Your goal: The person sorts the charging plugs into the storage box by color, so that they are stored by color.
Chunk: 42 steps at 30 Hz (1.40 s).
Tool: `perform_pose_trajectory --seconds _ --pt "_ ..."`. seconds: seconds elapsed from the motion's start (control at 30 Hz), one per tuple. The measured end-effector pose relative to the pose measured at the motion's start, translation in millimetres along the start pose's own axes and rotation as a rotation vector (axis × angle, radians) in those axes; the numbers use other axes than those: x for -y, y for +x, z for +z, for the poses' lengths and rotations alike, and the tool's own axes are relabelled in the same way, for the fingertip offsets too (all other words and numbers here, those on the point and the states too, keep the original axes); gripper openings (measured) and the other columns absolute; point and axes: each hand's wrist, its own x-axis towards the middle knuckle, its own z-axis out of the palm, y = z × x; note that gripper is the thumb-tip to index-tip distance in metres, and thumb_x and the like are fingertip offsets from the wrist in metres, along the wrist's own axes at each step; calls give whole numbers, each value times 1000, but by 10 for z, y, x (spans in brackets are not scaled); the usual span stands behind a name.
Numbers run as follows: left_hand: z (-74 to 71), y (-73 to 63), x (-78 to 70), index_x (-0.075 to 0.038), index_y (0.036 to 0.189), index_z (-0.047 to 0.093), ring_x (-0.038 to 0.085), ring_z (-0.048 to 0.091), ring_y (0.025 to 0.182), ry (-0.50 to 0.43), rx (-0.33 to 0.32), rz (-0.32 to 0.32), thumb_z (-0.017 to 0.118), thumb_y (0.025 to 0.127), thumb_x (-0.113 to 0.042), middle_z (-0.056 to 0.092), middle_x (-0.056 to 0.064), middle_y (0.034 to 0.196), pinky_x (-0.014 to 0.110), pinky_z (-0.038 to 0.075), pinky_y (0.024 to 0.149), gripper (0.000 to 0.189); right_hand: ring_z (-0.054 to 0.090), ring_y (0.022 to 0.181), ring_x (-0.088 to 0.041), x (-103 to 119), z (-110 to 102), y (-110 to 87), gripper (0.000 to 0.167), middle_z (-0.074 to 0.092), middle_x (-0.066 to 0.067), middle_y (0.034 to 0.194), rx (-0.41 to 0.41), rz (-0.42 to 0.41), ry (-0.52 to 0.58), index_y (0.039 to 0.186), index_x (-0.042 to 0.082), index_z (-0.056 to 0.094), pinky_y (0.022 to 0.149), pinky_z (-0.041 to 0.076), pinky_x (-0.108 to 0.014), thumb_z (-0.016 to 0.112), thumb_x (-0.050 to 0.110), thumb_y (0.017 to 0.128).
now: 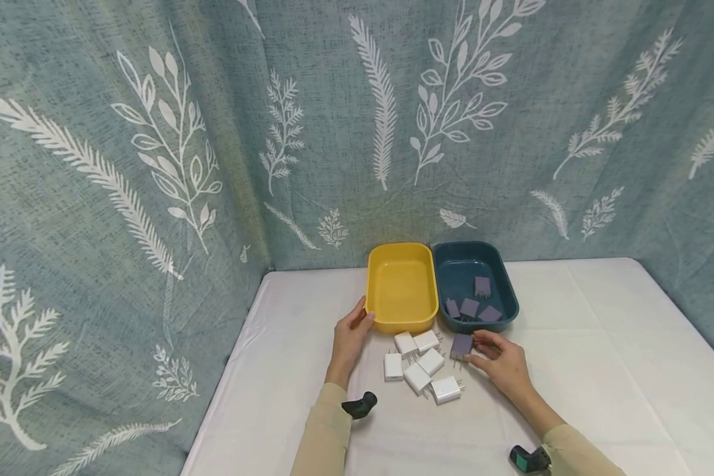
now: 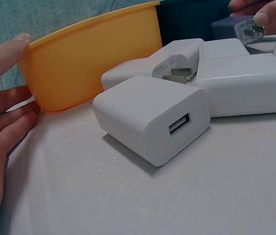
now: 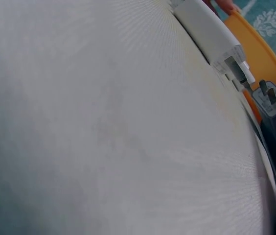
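My left hand (image 1: 350,338) holds the near left corner of a yellow tray (image 1: 402,326). In the left wrist view its thumb rests on the rim, with the other fingers low against the outer wall. My right hand (image 1: 504,360) pinches a purple charger (image 1: 461,346) between thumb and fingers, just in front of a dark blue tray (image 1: 514,307). Metal prongs stick out of that charger (image 3: 275,110) in the right wrist view. Several white USB chargers lie between the hands, among them one (image 2: 150,115) showing its port and another (image 1: 446,390) nearest the front.
Several purple chargers (image 1: 482,286) lie inside the dark blue tray, which stands right beside the yellow one. Both trays are at the back of the table, whose white cloth (image 1: 601,344) reaches a patterned curtain (image 1: 333,132) behind and at the sides.
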Motion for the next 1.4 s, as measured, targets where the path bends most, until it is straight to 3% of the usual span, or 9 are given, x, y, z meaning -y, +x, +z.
perform_pose_trajectory --seconds 0.33,0.57,0.67,0.9,1.13,1.2,1.4 --pt "-4 -1 -13 -35 142 49 14 49 134 -12 9 -6 64 92 -45 51 -7 146 33 46 109 53 66 105 -24 57 5 -23 53 67 -23 116 11 -63 65 118 -6 64 90 57 -27 85 0 69" --pt "-29 -5 -102 -27 144 47 20 47 137 -21 41 -39 64 94 -36 49 0 148 36 44 110 54 61 100 4 97 11 -9 51 67 -21 116 26 -94 86 116 -5 64 90 56 -24 83 -2 69" --pt "-28 -18 -127 -25 145 47 21 47 137 -19 39 -41 64 94 -34 48 1 149 37 44 111 54 59 98 10 128 8 -5 51 67 -22 116 28 -104 90 116 -6 64 90 56 -22 83 -4 69" --pt "2 -8 -22 -37 141 49 14 50 134 3 -1 -18 64 91 -46 51 -7 146 33 46 109 53 60 99 9 244 -2 -8 49 67 -22 115 28 -145 123 114 -7 64 90 56 -25 82 -7 69" --pt "0 -8 0 -37 140 50 16 51 133 -9 -2 2 65 91 -46 52 -6 146 32 47 107 52 61 98 9 289 -18 -1 47 66 -24 115 14 -146 147 114 -7 64 91 56 -27 82 -6 70" --pt "-18 -49 -93 -34 141 50 17 50 134 -17 13 -9 65 92 -41 51 -4 147 33 47 108 52 61 97 9 292 -21 4 47 66 -25 115 9 -140 153 114 -8 63 91 55 -25 81 -6 71" --pt "-9 -23 -49 -36 141 50 15 51 133 -9 4 -4 65 91 -44 51 -6 147 31 48 107 52 62 98 9 323 -38 25 47 66 -24 116 -11 -124 160 115 -8 63 91 55 -22 81 -6 71"
